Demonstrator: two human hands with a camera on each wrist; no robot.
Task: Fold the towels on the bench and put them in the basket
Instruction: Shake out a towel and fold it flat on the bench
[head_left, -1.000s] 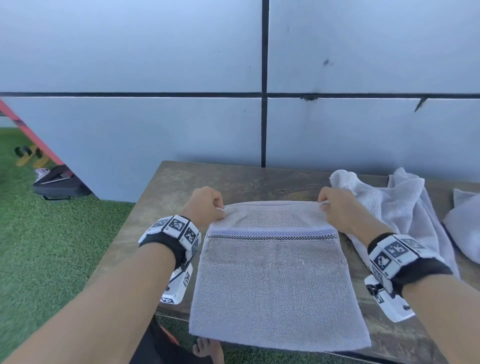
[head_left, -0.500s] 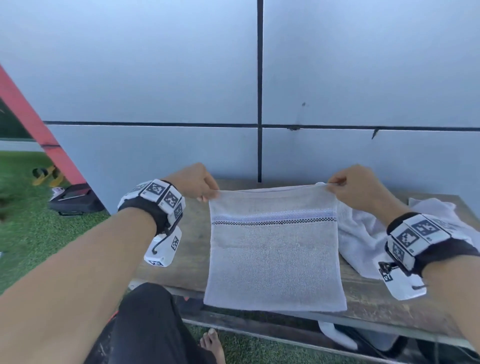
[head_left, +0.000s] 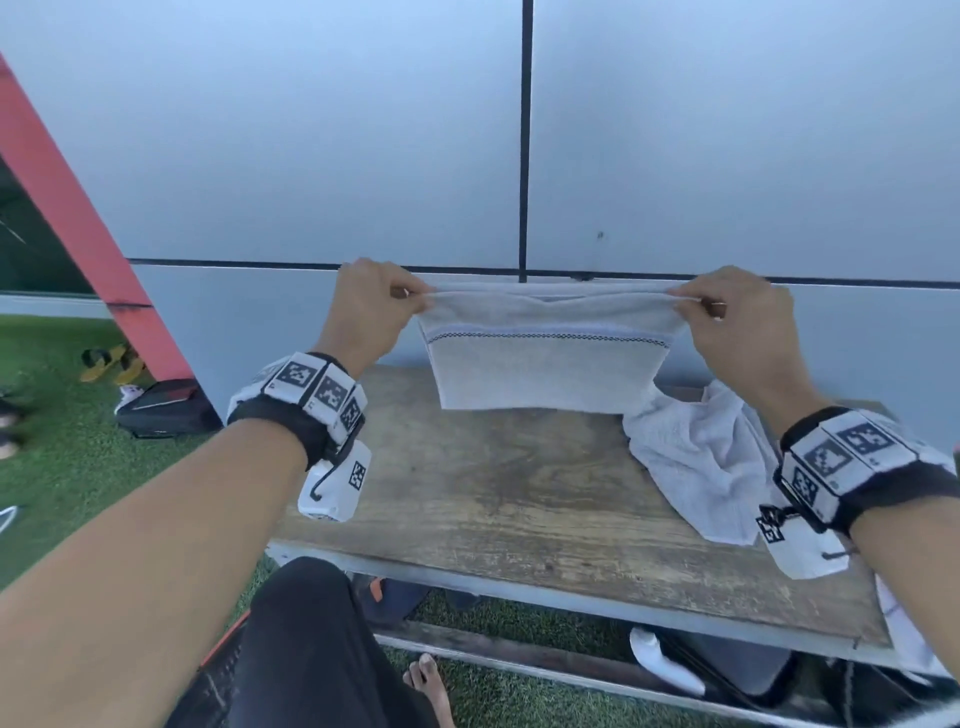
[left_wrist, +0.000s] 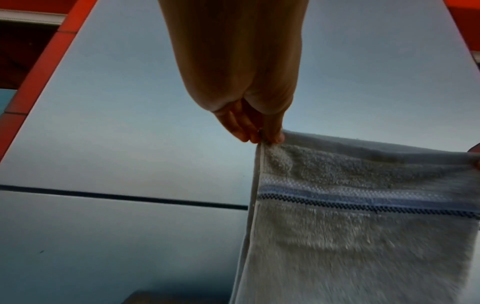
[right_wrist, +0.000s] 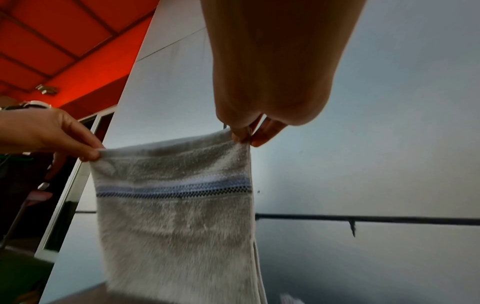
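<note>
A grey towel (head_left: 550, 366) with a blue and dark checked stripe hangs folded double in the air above the wooden bench (head_left: 519, 493). My left hand (head_left: 374, 306) pinches its top left corner, and my right hand (head_left: 727, 312) pinches the top right corner. The left wrist view shows thumb and fingers (left_wrist: 272, 135) nipping the towel (left_wrist: 363, 226) at its edge. In the right wrist view the towel (right_wrist: 176, 216) hangs straight down from both hands. A crumpled white towel (head_left: 701, 457) lies on the bench at the right. No basket is in view.
A grey panelled wall (head_left: 519, 156) stands right behind the bench. Green turf (head_left: 62, 457) lies to the left, with a dark bag (head_left: 166, 410), yellow sandals (head_left: 111, 361) and a red slanted beam (head_left: 78, 223). Dark items and a white cloth (head_left: 665, 665) sit under the bench.
Both hands have lifted the towel off the bench, up and away toward the wall; it now hangs free in the air instead of lying flat.
</note>
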